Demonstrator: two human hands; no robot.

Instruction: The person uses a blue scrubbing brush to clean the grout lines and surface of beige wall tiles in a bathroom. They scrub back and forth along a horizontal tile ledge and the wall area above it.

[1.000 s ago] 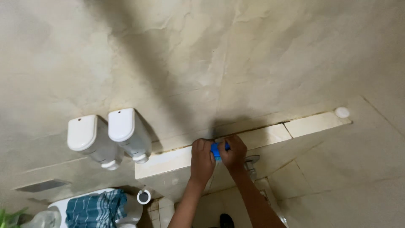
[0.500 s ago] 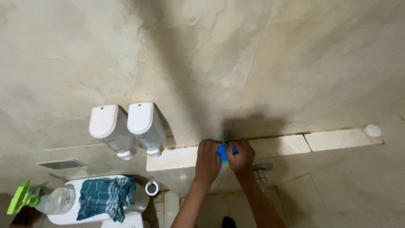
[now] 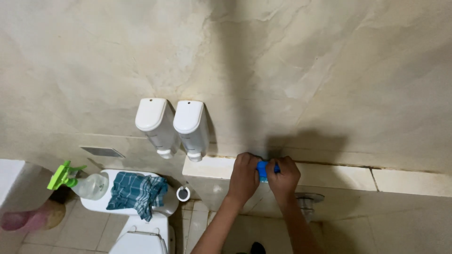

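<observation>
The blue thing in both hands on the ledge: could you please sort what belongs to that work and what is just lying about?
In hand:
- left hand
- right hand
- small blue thing gripped between them
- ledge they rest on

Lying about:
- two white dispensers on the wall
- spray bottle
- checked cloth on the toilet tank

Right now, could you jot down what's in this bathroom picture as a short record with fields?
Place: bathroom, beige wall
Left hand: on the ledge, gripping a blue object
Right hand: gripping the same blue object
Blue object: small, mostly hidden by the fingers; kind unclear
Dispensers: two, white, on the wall above the ledge's left end
Toilet: white, lower left
Cloth: blue checked, on the cistern
Spray bottle: clear, green trigger, beside the cloth
</observation>
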